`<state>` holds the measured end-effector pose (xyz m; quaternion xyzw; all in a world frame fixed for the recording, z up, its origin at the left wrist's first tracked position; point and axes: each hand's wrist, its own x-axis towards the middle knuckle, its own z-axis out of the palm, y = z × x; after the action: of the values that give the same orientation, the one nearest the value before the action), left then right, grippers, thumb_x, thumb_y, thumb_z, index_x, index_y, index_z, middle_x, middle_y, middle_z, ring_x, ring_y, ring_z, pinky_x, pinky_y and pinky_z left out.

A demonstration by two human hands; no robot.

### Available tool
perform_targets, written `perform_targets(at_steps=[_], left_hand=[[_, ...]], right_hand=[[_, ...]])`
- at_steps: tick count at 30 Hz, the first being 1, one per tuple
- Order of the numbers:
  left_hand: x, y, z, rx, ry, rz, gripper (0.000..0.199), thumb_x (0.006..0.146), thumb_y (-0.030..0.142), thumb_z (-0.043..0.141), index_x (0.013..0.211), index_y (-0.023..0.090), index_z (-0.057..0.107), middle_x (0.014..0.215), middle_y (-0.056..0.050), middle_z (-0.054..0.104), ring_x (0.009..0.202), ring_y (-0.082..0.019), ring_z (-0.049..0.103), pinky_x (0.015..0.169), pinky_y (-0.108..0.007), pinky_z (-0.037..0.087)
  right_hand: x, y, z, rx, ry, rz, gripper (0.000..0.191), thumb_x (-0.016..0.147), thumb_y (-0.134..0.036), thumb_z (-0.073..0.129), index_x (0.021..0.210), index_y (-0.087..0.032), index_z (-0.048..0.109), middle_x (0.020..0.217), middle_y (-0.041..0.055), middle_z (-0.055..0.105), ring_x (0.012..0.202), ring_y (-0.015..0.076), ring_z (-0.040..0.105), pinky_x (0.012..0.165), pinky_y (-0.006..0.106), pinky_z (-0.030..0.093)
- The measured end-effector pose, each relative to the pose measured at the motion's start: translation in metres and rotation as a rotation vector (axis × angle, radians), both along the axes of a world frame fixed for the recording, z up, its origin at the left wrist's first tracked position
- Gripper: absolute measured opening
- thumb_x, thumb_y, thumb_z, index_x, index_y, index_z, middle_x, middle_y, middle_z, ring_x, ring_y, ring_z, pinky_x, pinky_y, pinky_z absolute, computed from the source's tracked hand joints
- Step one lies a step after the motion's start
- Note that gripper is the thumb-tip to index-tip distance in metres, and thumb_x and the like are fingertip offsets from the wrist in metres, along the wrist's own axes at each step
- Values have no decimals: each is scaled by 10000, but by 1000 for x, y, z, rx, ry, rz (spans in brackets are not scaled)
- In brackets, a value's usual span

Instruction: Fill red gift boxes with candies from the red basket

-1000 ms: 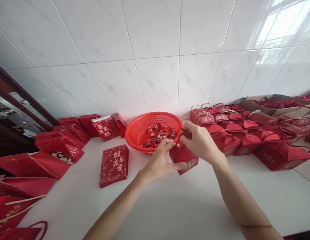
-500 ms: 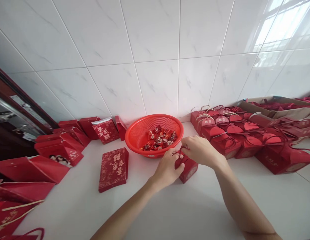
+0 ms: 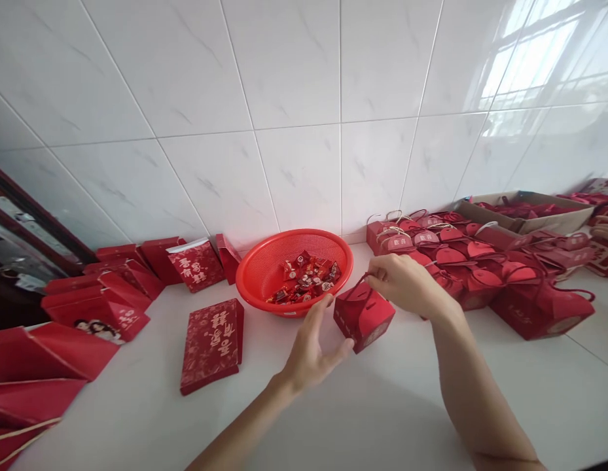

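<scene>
A small red gift box (image 3: 365,316) with a closed top and a dark red cord handle is in front of the colander's right side. My right hand (image 3: 399,280) pinches the cord at the top of the box. Beside the box's left side, my left hand (image 3: 311,350) is open, thumb and fingers apart, with nothing held. Behind my left hand is a red plastic colander (image 3: 252,288) with red wrapped candies (image 3: 308,278) inside.
A flat red box (image 3: 210,347) lies left of centre. Red bags (image 3: 97,307) line the left side. Many closed red boxes (image 3: 480,281) crowd the right, near a cardboard tray (image 3: 544,222). Another person's hand (image 3: 605,232) shows at the right edge.
My left hand has let go of the box's cord and opened out to the left. The box has turned a little, with its cord now drawn up in my right hand. The view has shifted slightly right.
</scene>
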<state>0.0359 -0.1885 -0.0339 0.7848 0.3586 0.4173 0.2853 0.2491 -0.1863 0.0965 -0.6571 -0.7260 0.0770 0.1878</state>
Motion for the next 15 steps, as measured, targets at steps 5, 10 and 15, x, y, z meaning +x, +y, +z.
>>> perform_targets(at_steps=[5,10,15], left_hand=[[-7,-21,-24,32,-49,6,147,868,294,637,975,215,575,909,-34,624,871,-194,607,806,-327,522],[-2,-32,-51,-127,17,-167,101,861,229,603,776,203,555,779,-12,590,740,-154,563,700,-275,495],[-1,-29,-53,-175,25,-210,100,872,232,591,777,201,583,791,-23,615,761,-160,585,725,-285,504]], right_hand=[[24,-15,14,111,215,-31,146,815,-221,550,676,-197,586,691,14,649,662,163,579,603,260,375],[58,-37,25,209,466,-97,215,779,-386,611,702,-188,640,649,11,622,624,164,562,599,284,419],[94,-60,31,249,394,-336,276,709,-443,641,711,-169,680,681,49,650,644,187,571,595,314,424]])
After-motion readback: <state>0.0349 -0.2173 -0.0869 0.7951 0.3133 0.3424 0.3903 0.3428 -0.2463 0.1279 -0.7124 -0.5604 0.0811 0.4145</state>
